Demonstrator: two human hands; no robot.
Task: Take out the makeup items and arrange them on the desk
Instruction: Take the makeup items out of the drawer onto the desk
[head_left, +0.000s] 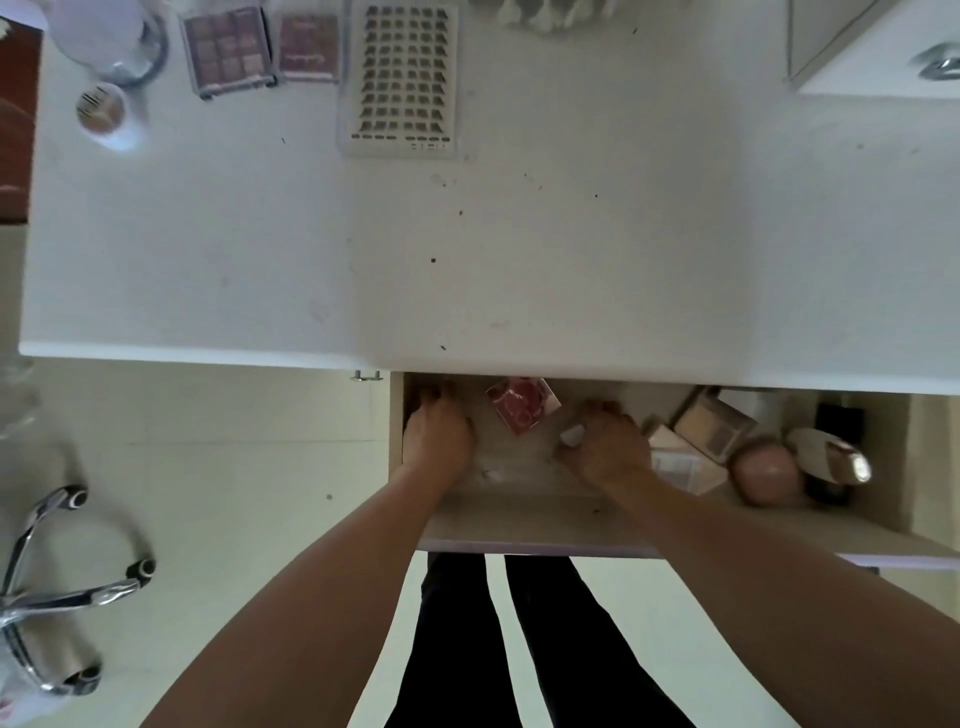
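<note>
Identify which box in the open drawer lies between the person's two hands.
The red patterned box, between the left hand and right hand; the beige boxes all lie right of the right hand.

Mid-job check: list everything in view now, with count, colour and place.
desk: one, white, upper frame
eyeshadow palettes: two, pinkish, desk's far left
patterned card: one, white with brown rows, desk's far middle
small jar: one, white, desk's far left
drawer: one, beige, open below desk edge
packet: one, red, in drawer between hands
boxes: several, beige, drawer's right
puff: one, pink, drawer's right
chair base: one, chrome, floor left
left hand: in drawer's left corner, grip hidden
right hand: mid-drawer, grip unclear
</note>
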